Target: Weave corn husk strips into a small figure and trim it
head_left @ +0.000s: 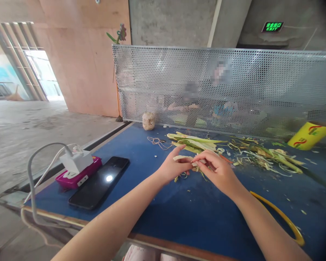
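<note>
Both hands meet above the middle of the blue table [163, 210]. My left hand [172, 167] is closed on a pale strip of plant leaf [182, 158], with the thumb laid along it. My right hand [216, 167] pinches the same piece at its right end, fingertips pressed together. Thin green and pale shreds hang beneath the fingers. Just beyond the hands lies a pile of long green and whitish husk leaves [192, 140]. More shredded, stringy leaves [268, 156] are spread out to the right. Exactly how the fingers wrap the strip is partly hidden.
At left are a black phone [100, 181] and a magenta power strip [80, 172] with a white charger and cables. A perforated metal screen [163, 79] closes the far edge. A yellow cup-like container [309, 136], a yellow hoop [282, 215] and a whitish roll [148, 121] also stand about.
</note>
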`<state>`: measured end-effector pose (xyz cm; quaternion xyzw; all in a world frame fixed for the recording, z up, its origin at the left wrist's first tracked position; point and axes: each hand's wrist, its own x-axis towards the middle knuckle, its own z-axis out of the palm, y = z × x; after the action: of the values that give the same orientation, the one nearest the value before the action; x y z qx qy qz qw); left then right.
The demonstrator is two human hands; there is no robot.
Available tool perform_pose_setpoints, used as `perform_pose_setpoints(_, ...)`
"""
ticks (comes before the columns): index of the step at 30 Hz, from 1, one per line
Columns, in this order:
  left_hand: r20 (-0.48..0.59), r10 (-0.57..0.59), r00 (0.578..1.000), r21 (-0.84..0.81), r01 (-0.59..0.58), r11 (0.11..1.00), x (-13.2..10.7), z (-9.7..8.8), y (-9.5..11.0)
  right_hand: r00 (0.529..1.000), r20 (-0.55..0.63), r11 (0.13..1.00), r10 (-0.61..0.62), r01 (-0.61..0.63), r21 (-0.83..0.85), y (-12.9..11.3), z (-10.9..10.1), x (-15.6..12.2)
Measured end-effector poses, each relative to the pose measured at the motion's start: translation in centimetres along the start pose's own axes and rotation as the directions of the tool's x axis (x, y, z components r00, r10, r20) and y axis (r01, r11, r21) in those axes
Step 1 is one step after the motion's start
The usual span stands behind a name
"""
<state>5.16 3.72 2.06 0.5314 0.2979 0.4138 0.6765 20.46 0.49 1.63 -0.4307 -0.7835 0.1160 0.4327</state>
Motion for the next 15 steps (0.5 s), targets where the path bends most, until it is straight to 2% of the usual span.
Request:
perform_pose_setpoints(6, 0.030, 0.022, 0.999, 0.046, -0.023, 0.999, 0.04, -0.14, -0.13, 0.994, -0.011, 0.986, 0.110, -0.108, 0.125, 0.48, 0.19, -0.16)
perform_pose_setpoints(11, 0.027, 0.006, 1.000, 0.032, -0.007, 0.999, -0.01, -0.13, -0.02, 0.994, -0.020, 0.993, 0.105, -0.104, 0.059, 0.66, 0.14, -0.12)
perform_pose_setpoints(15, 0.052, -0.004, 0.999, 0.009, 0.003, 1.000, 0.08, -0.30, -0.17, 0.999, -0.018, 0.998, 0.033, -0.034, -0.058, 0.57, -0.05, -0.09)
